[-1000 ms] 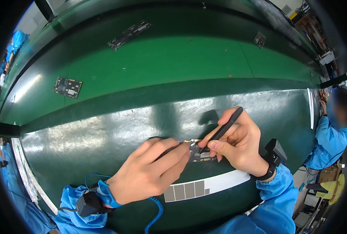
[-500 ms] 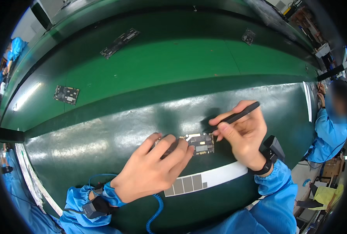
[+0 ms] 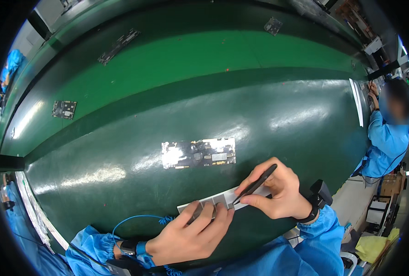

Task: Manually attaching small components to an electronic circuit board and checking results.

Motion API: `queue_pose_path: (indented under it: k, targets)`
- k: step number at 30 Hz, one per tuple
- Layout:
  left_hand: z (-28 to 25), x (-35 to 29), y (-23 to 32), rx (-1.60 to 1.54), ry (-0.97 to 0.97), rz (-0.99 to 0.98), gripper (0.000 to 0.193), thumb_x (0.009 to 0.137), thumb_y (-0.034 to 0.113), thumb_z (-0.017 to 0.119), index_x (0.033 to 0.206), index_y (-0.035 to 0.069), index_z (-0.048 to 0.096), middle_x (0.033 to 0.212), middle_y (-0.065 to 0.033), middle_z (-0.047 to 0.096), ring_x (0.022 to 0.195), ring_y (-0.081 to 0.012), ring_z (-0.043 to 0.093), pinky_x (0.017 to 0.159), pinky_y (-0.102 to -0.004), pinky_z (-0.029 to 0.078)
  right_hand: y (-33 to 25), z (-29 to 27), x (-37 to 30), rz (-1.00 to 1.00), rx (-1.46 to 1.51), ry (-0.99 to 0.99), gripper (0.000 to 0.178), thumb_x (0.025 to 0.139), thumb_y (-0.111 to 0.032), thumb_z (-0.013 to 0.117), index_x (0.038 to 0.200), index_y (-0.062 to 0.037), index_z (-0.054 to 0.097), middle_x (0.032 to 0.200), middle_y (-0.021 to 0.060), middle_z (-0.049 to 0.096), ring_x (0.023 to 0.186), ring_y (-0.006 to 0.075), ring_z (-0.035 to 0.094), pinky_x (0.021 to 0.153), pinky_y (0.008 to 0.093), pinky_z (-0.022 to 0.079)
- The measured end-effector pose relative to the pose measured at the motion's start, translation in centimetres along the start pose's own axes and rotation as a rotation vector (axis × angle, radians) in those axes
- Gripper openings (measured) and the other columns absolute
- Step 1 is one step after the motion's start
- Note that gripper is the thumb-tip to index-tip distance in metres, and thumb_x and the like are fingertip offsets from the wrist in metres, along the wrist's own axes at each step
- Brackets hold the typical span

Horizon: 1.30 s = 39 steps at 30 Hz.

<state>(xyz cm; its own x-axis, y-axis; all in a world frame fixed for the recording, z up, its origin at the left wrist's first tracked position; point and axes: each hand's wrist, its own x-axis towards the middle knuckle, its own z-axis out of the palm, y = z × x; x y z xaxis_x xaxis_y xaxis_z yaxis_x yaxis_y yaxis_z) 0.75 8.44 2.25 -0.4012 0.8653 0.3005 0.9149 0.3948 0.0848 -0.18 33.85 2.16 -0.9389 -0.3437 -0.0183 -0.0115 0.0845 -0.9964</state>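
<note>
A white strip with grey rectangular pads (image 3: 220, 200) lies near the table's front edge. My left hand (image 3: 188, 234) rests over its left part, fingers apart and bent, their tips pressing on the pads; the thumb is hidden. Black tweezers (image 3: 258, 181) are pinched in my right hand (image 3: 278, 193). They slant down to the left, with their tips at a small grey piece on the strip, beside my left fingertips. Whether the tips grip it is too small to tell. Beyond both hands a long dark circuit board (image 3: 199, 154) lies flat on the green mat, touched by neither.
Further circuit boards lie on the far surface: one at left (image 3: 64, 109), a long one (image 3: 118, 46) and one at right (image 3: 273, 26). A coiled blue cord (image 3: 167, 221) runs by my left wrist. At right sits a person in blue (image 3: 388, 138).
Both hands have left the circuit board and come nearer to me, onto the strip. The tweezers moved with my right hand. The whole board now shows, and the view has shifted.
</note>
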Motion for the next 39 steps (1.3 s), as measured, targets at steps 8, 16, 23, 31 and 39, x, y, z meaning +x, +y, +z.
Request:
queue_pose_path:
  k: [8, 16, 23, 31, 39]
  targets:
    - [0.7, 1.0, -0.2, -0.057, 0.030, -0.039, 0.046, 0.071, 0.028, 0.072, 0.115, 0.014, 0.074, 0.112, 0.0011, 0.064, 0.101, -0.0174, 0.059, 0.097, -0.0421, 0.047, 0.9, -0.7, -0.1, -0.093, 0.043, 0.081, 0.032, 0.083, 0.011, 0.075, 0.105, 0.0035, 0.053, 0.095, 0.0185, 0.074, 0.094, 0.0222, 0.075, 0.080, 0.0311, 0.061]
    - [0.3, 2.1, -0.4, -0.087, 0.021, -0.083, 0.044, 0.071, 0.026, 0.072, 0.113, 0.013, 0.074, 0.111, 0.0013, 0.064, 0.100, -0.0175, 0.060, 0.102, -0.0466, 0.044, -1.1, -2.6, 3.4, 0.064, 0.274, 0.208, 0.036, 0.087, 0.014, 0.069, 0.113, 0.0019, 0.047, 0.095, 0.0220, 0.074, 0.082, 0.0170, 0.073, 0.068, 0.0261, 0.058]
    - [-1.0, 2.1, -6.1, -0.026, 0.218, -0.178, 0.038, 0.065, 0.016, 0.070, 0.100, 0.002, 0.072, 0.110, -0.0084, 0.066, 0.099, -0.0265, 0.062, 0.087, -0.0409, 0.052, -1.4, 1.1, 11.1, 0.046, 0.203, 0.219, 0.040, 0.089, 0.006, 0.073, 0.119, -0.0009, 0.047, 0.079, 0.0111, 0.071, 0.068, 0.0129, 0.070, 0.054, 0.0226, 0.052]
    - [-0.8, 0.8, -11.4, -0.103, 0.180, -0.144, 0.048, 0.062, 0.011, 0.073, 0.108, -0.001, 0.073, 0.121, -0.0089, 0.067, 0.103, -0.0256, 0.064, 0.089, -0.0391, 0.052, -0.9, 1.1, 11.7, 0.110, 0.154, 0.219, 0.041, 0.089, 0.003, 0.075, 0.118, -0.0005, 0.047, 0.076, 0.0106, 0.071, 0.065, 0.0111, 0.069, 0.051, 0.0208, 0.049]
    - [-0.2, 1.2, -11.5, -0.094, 0.185, -0.169, 0.048, 0.062, 0.012, 0.073, 0.109, 0.001, 0.074, 0.122, -0.0074, 0.068, 0.106, -0.0237, 0.063, 0.093, -0.0414, 0.050, -1.0, 0.4, 11.9, 0.120, 0.092, 0.225, 0.040, 0.089, 0.004, 0.075, 0.116, -0.0006, 0.046, 0.079, 0.0120, 0.073, 0.065, 0.0113, 0.070, 0.051, 0.0211, 0.050]
